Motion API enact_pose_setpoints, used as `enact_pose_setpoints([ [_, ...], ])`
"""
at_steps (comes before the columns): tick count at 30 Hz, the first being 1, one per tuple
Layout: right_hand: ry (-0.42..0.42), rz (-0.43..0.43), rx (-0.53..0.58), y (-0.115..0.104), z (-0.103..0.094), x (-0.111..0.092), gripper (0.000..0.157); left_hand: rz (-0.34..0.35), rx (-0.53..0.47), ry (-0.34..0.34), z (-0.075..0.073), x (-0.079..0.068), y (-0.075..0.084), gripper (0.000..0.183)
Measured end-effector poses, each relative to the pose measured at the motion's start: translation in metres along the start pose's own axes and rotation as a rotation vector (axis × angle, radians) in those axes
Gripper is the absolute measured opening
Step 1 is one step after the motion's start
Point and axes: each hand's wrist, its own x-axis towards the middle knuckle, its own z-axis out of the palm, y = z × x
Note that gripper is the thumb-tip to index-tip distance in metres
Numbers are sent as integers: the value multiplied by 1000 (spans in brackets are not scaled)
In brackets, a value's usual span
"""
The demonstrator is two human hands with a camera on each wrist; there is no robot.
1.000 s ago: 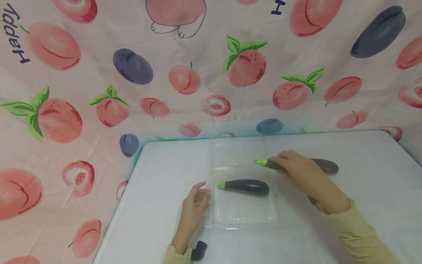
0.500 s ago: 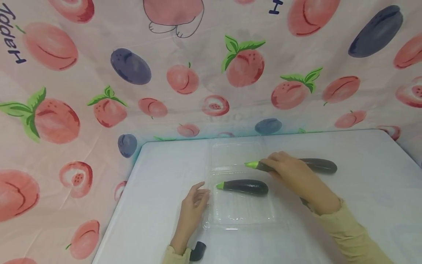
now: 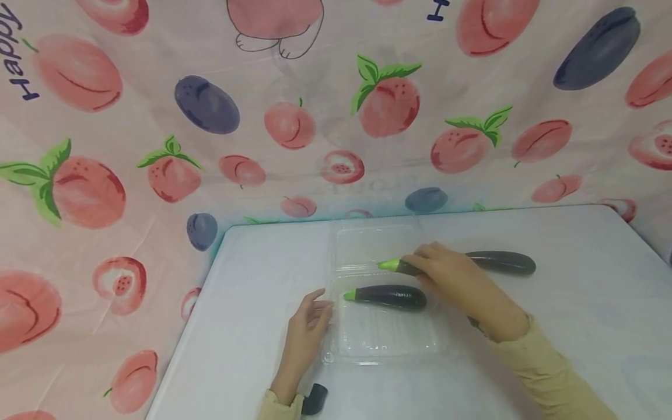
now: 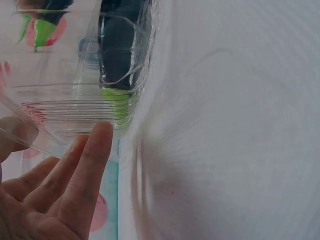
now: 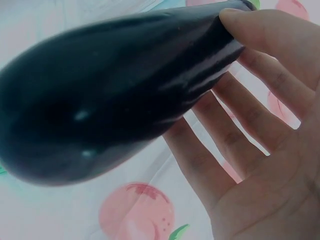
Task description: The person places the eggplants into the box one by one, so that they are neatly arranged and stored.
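Observation:
My right hand (image 3: 446, 277) grips a dark eggplant (image 5: 110, 95) near its green stem end, thumb on one side and fingers on the other. In the head view its green tip points left, above the hinge of an opened clear plastic clamshell container (image 3: 388, 347); the hand hides most of its body. A second eggplant (image 3: 394, 297) lies in the container's near half, green tip to the left. At the container's left side, my left hand (image 3: 307, 329) touches the plastic wall with nearly straight fingers (image 4: 90, 175).
Another dark eggplant (image 3: 504, 262) lies on the white table (image 3: 577, 326) to the right, partly behind my right hand. The container's lid half (image 3: 378, 239) lies flat toward the back. A fruit-printed cloth (image 3: 241, 76) hangs behind the table.
My right hand has moved left with its eggplant, bringing the green tip further over the container. The left hand and the other eggplants stay where they were; the view shifts slightly.

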Motion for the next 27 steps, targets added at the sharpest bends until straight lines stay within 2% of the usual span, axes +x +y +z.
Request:
enact_pose_setpoints([
  [9, -45, 16, 16, -7, 2, 5, 35, -4, -9, 5, 0, 0, 2, 47],
  [20, -65, -16, 8, -16, 4, 12, 39, 5, -5, -2, 0, 0, 1, 47],
  [27, -43, -62, -15, -18, 9, 13, 39, 4, -10, -6, 0, 0, 1, 48],
])
